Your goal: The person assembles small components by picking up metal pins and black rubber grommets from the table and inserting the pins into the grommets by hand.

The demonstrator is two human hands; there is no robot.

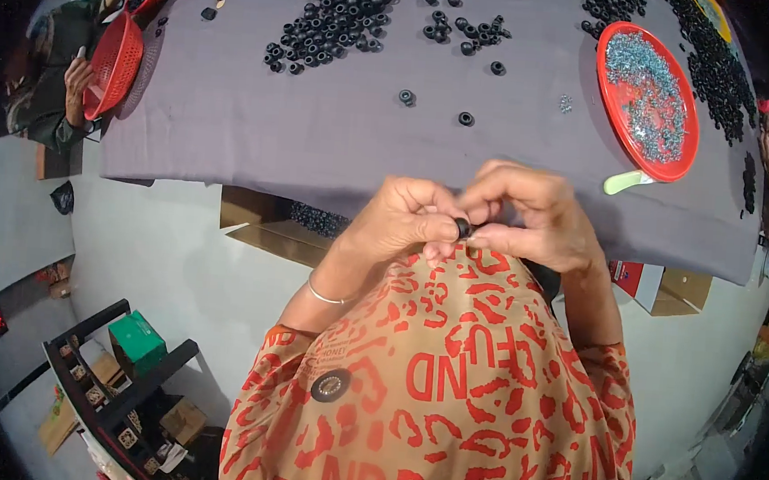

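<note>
My left hand (404, 219) pinches a small black round part (463, 229) between thumb and fingertips, just past the table's near edge and above my lap. Close against it, my right hand (533, 215) has its thumb and fingertips drawn together at the part's right side. Anything tiny between those right fingertips is too small to make out. On the table ahead lie two loose black round parts with a hole in the middle, one black part (466, 119) and another black part (407, 97) to its left. A large pile of such black parts (342, 18) spreads farther back.
At right, a red round tray (606, 86) holds many small shiny metal pieces, with a light green handle (625, 182) beside it. Black pieces (717, 76) lie beyond. A co-worker's hand (77, 80) is by a red basket (116, 61) at left. An open cardboard box (282, 243) stands below the table edge.
</note>
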